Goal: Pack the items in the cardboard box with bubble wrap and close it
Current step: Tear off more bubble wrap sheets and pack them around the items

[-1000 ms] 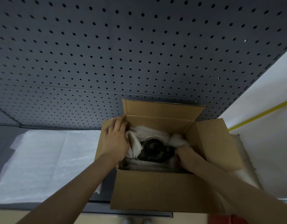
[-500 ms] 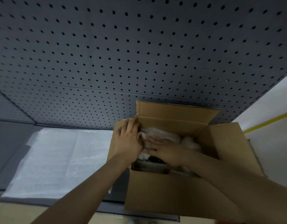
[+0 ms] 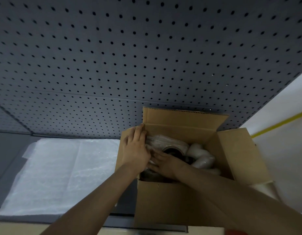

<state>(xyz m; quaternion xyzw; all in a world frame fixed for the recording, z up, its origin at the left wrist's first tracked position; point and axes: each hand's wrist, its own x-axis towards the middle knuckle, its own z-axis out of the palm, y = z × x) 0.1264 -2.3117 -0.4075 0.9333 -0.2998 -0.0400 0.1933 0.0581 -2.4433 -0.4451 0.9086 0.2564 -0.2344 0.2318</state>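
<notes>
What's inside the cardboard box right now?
Inside the cardboard box lie crumpled bubble wrap, a dark round item and pale wrapped bundles. The left hand and right hand cover the near-left part; the bottom is hidden.

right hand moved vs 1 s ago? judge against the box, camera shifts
Yes. The right hand has crossed inside the cardboard box, from its right-hand side to the left side, and now lies next to the left hand over the bubble wrap.

Dark grey pegboard behind, yellow stripe on white wall
</notes>
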